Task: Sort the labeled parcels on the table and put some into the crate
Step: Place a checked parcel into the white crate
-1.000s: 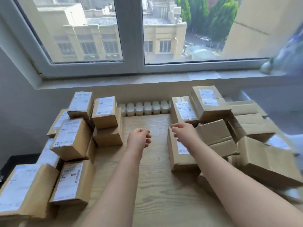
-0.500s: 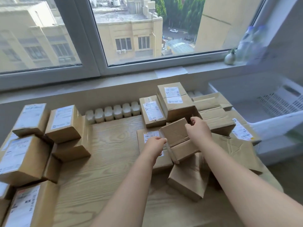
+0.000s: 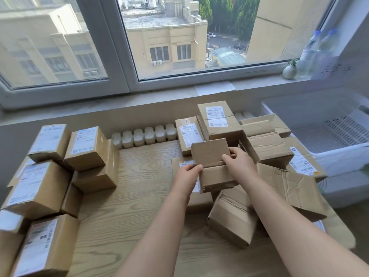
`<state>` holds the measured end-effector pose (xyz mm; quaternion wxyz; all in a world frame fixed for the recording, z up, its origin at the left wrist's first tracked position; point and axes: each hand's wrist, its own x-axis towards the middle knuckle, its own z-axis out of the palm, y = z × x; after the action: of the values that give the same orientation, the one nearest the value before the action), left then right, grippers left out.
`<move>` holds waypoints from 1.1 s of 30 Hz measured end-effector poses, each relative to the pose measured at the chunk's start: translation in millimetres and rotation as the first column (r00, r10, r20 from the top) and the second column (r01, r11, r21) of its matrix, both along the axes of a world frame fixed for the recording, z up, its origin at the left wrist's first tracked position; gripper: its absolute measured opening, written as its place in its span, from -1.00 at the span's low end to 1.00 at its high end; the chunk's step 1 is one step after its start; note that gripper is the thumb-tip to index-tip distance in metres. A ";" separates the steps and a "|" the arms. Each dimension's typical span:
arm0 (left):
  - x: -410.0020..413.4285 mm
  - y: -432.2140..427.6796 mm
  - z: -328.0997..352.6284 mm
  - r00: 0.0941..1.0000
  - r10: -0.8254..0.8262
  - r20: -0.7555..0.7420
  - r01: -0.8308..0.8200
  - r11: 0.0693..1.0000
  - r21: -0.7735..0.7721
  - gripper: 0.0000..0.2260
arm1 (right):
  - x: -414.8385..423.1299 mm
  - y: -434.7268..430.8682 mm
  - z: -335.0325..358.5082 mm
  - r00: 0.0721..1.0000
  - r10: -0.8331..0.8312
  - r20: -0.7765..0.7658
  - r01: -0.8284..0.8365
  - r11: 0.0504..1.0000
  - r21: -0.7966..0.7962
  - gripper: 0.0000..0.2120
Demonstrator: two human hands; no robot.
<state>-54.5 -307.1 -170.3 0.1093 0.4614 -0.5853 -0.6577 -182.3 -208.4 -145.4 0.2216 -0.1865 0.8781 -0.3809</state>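
Picking one parcel (image 3: 211,156) out of the heap looks like the step in hand. Both hands hold it tilted above the other boxes, and the faces in view show no label. The left hand (image 3: 186,177) pinches its near corner. The right hand (image 3: 240,163) curls over its far edge, fingers clamped on cardboard. Next, I judge, it needs turning to find the label, then carrying to the crate (image 3: 337,160), well beyond the right hand.

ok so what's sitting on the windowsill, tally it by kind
clear plastic bottles: 2
small round vase, holding a plant: 1
white paper sheet: 1
total: 4
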 end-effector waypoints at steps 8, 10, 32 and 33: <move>41.2 -22.8 56.3 0.960 0.148 -0.236 -0.127 0.987 0.100 -0.56 | 41.3 -18.6 37.0 0.992 -0.007 0.128 0.054 0.929 -0.366 -0.68; 48.3 -28.0 62.5 0.946 0.198 -0.256 -0.174 0.978 0.112 -0.51 | 53.3 -23.9 44.3 0.988 0.025 0.152 0.043 0.902 -0.430 -0.66; 103.8 -61.0 116.9 0.846 0.124 -0.518 -0.101 0.992 0.073 -0.43 | 101.5 -45.4 82.4 0.882 0.341 0.327 -0.024 0.724 -0.690 -0.30; 105.1 -60.9 117.5 0.846 0.123 -0.519 -0.099 0.992 0.073 -0.46 | 103.2 -45.5 83.9 0.882 0.335 0.333 -0.011 0.720 -0.694 -0.30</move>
<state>50.6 -367.9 -52.8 0.2920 0.3006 -0.4915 -0.7634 -79.0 -253.8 -61.4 0.3649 -0.2471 0.5849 -0.6809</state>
